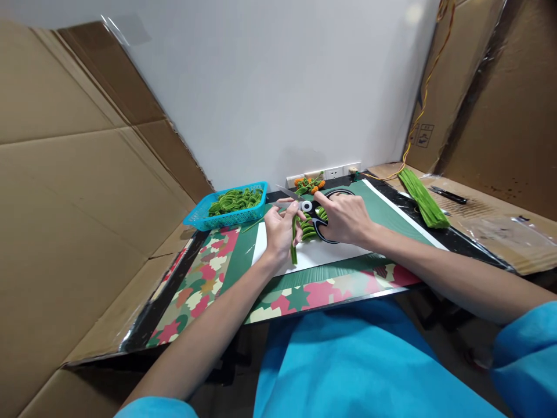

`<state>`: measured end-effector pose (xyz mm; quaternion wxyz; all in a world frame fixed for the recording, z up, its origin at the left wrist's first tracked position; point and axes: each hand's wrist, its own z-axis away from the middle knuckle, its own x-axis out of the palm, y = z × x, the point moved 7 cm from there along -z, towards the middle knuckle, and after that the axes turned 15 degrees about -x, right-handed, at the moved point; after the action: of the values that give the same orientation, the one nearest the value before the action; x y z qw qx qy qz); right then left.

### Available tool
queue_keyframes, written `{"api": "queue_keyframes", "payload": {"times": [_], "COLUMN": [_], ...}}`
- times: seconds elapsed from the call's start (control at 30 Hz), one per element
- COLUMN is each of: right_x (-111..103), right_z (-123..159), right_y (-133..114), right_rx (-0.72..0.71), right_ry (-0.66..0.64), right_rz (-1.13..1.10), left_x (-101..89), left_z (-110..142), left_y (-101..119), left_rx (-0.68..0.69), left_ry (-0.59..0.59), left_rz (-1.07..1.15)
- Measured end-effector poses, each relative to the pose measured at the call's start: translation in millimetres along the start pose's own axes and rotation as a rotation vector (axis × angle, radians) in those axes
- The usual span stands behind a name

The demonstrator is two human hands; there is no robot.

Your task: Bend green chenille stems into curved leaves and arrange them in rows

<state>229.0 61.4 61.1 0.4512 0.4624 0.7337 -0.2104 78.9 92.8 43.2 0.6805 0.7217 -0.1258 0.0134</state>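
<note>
My right hand point(346, 219) is closed round the black handles of a pair of scissors point(307, 206). Their blades are spread and point left, by the fingertips of my left hand point(281, 229). Pinched in that left hand is a short bunch of green pipe cleaners point(294, 251), its lower end sticking out below my fingers. Behind the scissors, several curved green pieces point(308, 227) lie in a row on a white sheet point(324, 256), partly hidden by my hands.
A blue basket point(201, 218) of looped green pieces point(235, 202) stands at the back left. Small orange and green shapes point(310, 184) lie near the wall sockets point(334, 173). On the right are a long green bundle point(422, 198) and a black-handled cutter point(450, 195). Cardboard walls flank the table.
</note>
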Motion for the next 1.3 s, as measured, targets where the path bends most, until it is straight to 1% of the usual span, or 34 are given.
{"api": "queue_keyframes", "payload": {"times": [0.17, 0.33, 0.67, 0.97, 1.3], "right_x": [-0.2, 0.7, -0.2, 1.0, 1.5], "right_z": [0.4, 0.4, 0.8, 0.8, 1.7], "right_y": [-0.8, 0.1, 0.5, -0.6, -2.1], "right_rx": [-0.022, 0.002, 0.019, 0.012, 0.012], "right_ry": [0.028, 0.021, 0.004, 0.003, -0.055], "right_rz": [0.004, 0.002, -0.005, -0.001, 0.000], "left_x": [-1.7, -4.2, -0.1, 3.1, 5.1], "left_z": [-1.0, -2.4, 4.7, 4.4, 5.0], "left_y": [-1.3, -1.1, 2.3, -0.2, 0.2], "left_rx": [0.010, 0.017, 0.027, 0.005, -0.011], "left_ry": [-0.012, -0.020, -0.006, -0.019, -0.041], "left_rz": [0.010, 0.011, -0.002, -0.008, -0.026]}}
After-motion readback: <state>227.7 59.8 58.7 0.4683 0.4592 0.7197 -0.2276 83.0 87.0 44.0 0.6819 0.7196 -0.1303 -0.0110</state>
